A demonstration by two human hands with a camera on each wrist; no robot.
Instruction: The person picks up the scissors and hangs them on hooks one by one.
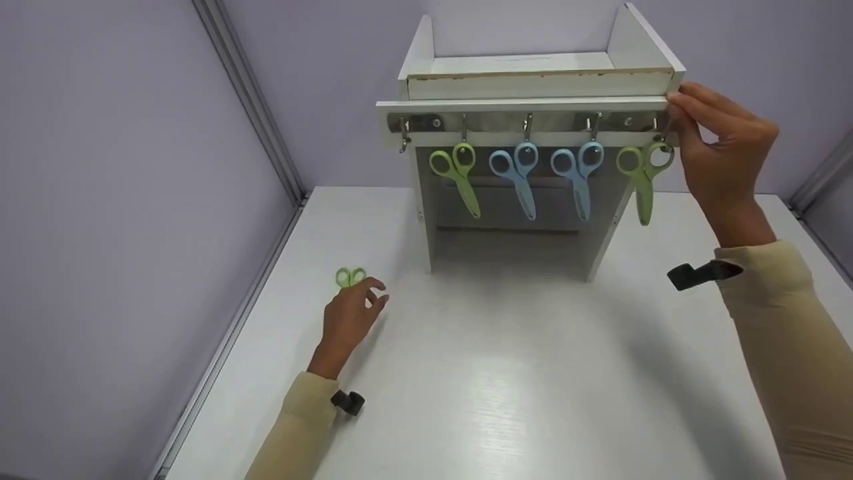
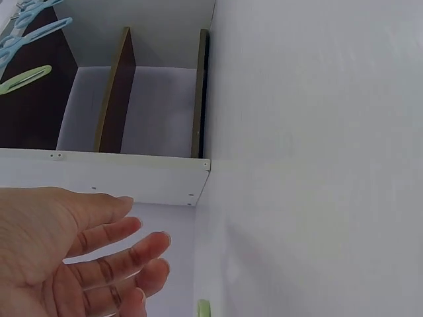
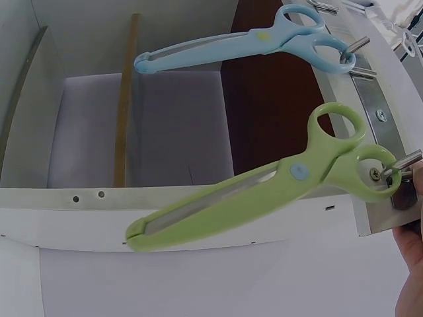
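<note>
At the lower left of the head view, the left hand (image 1: 348,319) is hovering over the white tabletop (image 1: 506,373), its fingers (image 2: 125,254) loosely spread and holding nothing, just short of the loose green scissors (image 1: 350,277) lying flat there; the hand is angling toward the handle loops, seemingly because they are the easiest part to catch. Moving rightward to the upper centre, a white rack (image 1: 533,107) is standing at the back of the tabletop with a row of metal hooks under its shelf; the leftmost hook (image 1: 404,137) is hanging bare. Next along, a green pair (image 1: 456,173), then two blue pairs (image 1: 516,175) (image 1: 578,175), are each dangling by one handle loop so that the blades are pointing down and staying out of the way. At the upper right, the right hand (image 1: 723,150) is reaching up to the last hook, its fingers (image 1: 693,110) bunching together at the rack's corner beside the far-right green scissors (image 1: 643,175), whose loop is sitting over that hook; in the right wrist view, those scissors (image 3: 264,191) are hanging free on the hook, with only the edge of the hand at the lower right.
</note>
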